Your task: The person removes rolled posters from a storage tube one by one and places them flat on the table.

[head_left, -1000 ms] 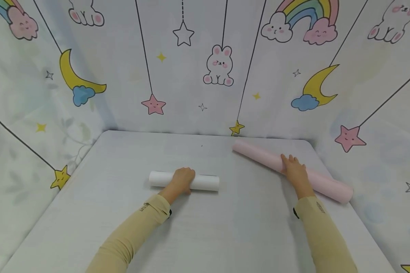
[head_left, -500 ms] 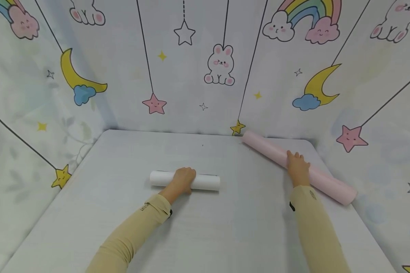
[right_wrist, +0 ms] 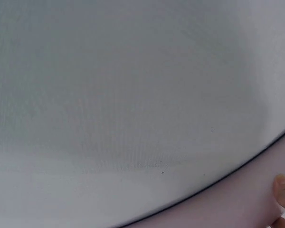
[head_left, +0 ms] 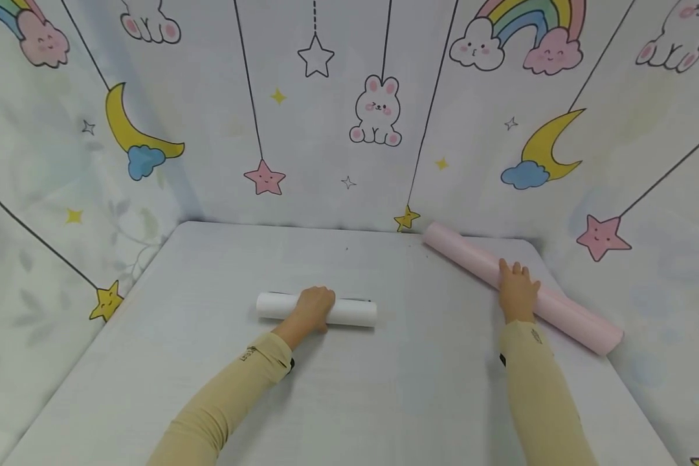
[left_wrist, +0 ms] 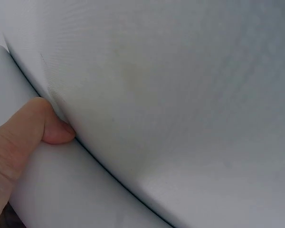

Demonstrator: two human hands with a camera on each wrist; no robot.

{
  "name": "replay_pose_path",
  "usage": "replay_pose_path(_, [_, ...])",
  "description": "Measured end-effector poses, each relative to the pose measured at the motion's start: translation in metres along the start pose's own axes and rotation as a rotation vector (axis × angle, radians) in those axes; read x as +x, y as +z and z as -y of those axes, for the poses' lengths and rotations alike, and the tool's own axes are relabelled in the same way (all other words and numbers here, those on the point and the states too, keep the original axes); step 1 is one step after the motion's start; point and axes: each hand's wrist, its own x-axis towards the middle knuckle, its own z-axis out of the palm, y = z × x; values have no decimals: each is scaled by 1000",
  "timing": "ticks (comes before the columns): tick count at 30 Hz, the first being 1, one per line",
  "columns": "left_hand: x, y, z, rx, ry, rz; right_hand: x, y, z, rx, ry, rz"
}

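A short white roll (head_left: 352,312) lies crosswise near the middle of the table, its material not clear. My left hand (head_left: 311,307) grips it from above around its middle. In the left wrist view the thumb (left_wrist: 57,130) bends against the white roll (left_wrist: 85,185). Farther right, a longer, thicker pink roll (head_left: 571,317) slants from the table's back edge toward its right edge. Over its middle lies my right hand (head_left: 517,298), its fingers reaching across the top. The right thumb (right_wrist: 280,183) rests on the pink roll (right_wrist: 232,202) in the right wrist view; most other fingers are hidden there.
Both rolls sit on a white table (head_left: 349,388). A cloth backdrop (head_left: 314,129) printed with bunnies, stars, moons and rainbows rises behind it and along both sides. The pink roll's far end is at the backdrop, and its near end reaches the table's right edge.
The pink roll has shifted rightward, its far end going back to the table's rear edge, and my right hand has gone with it. My left hand and the white roll stay put.
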Motion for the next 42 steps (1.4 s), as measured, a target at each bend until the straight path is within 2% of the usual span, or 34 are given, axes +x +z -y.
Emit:
replay_pose_path(7, [0, 0, 1, 13, -1, -6, 0, -5, 0, -1, -49, -10])
replay_pose_path(13, [-1, -1, 0, 11, 9, -5, -2, -14, 0, 35, -107, 99])
replay_pose_path(16, [-2, 0, 0, 13, 8, -9, -4, -18, 7, 39, -166, 106])
replay_pose_path(20, [-1, 0, 0, 16, 6, -16, -8, -20, 32, 63, -248, 66])
replay_pose_path(26, [-1, -1, -1, 17, 14, -26, -15, -8, 80, 58, -383, 12])
replay_pose_path(34, [0, 1, -1, 35, 17, -13, -36, 0, 139, 146, -500, 125])
replay_pose_path(42, [1, 2, -1, 32, 8, -8, -52, 6, 176, 176, -589, 217])
